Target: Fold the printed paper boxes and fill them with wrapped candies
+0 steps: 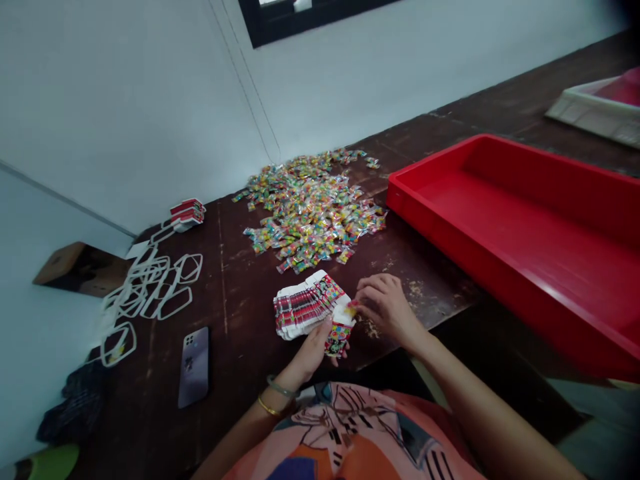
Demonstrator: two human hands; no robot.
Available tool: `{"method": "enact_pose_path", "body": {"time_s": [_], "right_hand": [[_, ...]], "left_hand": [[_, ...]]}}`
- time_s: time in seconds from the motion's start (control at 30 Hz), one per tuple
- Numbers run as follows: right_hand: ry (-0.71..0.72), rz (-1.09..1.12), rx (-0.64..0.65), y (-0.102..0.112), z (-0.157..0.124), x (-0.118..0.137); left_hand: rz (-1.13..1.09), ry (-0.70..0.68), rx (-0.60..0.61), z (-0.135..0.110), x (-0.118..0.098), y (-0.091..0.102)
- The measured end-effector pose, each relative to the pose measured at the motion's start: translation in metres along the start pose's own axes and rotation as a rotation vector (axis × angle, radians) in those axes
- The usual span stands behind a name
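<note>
My left hand (311,348) holds a small colourful printed carton (339,333) upright near the table's front edge. My right hand (384,305) pinches the carton's top, where a small wrapped piece shows at the opening. Just left of the hands lies a fanned stack of flat printed cartons (306,304). A wide heap of small wrapped candies (313,210) is spread on the dark wooden table (240,280) beyond the stack.
A large red plastic tray (525,233) stands at the right. A phone (193,365) lies face down at the left, near several white cardboard cut-out frames (150,287) and another small carton stack (187,213). A white tray (600,107) sits far right.
</note>
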State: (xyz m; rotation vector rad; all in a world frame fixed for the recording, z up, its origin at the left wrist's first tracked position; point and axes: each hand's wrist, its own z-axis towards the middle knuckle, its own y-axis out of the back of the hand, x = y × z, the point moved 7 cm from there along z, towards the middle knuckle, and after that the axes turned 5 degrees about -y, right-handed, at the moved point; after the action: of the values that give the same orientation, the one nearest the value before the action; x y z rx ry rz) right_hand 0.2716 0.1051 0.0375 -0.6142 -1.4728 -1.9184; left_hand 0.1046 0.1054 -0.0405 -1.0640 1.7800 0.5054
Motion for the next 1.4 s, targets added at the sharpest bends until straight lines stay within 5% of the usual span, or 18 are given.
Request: {"method": "enact_pose_path", "body": {"time_s": [0.2, 0.4, 0.53, 0.73, 0.8, 0.9, 1.0, 1.17, 1.4], "right_hand": [[0.055, 0.056, 0.232, -0.015, -0.003, 0.01], [-0.005, 0.13, 0.217, -0.03, -0.019, 0.013], [-0.257, 0.316, -0.011, -0.024, -0.03, -0.009], [-0.469, 0.602, -0.095, -0.03, -0.047, -0.025], [-0.674, 0.906, -0.053, -0.045, -0.056, -0.035], [-0.851, 1.226, 0.192, -0.07, -0.063, -0.035], [-0.755, 1.08, 0.322, -0.063, -0.053, -0.03], [-0.255, 0.629, 0.278, -0.027, -0.025, -0.007], [-0.385, 0.667, 0.178, -0.033, -0.022, -0.029]], "left_hand": [[0.022, -0.002, 0.037, 0.005, 0.001, -0.003], [-0.011, 0.07, 0.077, 0.006, 0.012, -0.01], [-0.025, 0.06, 0.072, 0.009, 0.016, -0.01], [-0.038, 0.061, 0.097, 0.014, 0.014, -0.018], [-0.065, 0.074, 0.122, 0.014, 0.014, -0.021], [-0.056, 0.081, 0.192, 0.014, 0.012, -0.025], [0.025, 0.036, 0.236, 0.018, 0.007, -0.026], [-0.052, 0.032, 0.147, 0.029, 0.006, -0.018], [-0.163, 0.027, 0.34, 0.02, 0.001, -0.026]]}}
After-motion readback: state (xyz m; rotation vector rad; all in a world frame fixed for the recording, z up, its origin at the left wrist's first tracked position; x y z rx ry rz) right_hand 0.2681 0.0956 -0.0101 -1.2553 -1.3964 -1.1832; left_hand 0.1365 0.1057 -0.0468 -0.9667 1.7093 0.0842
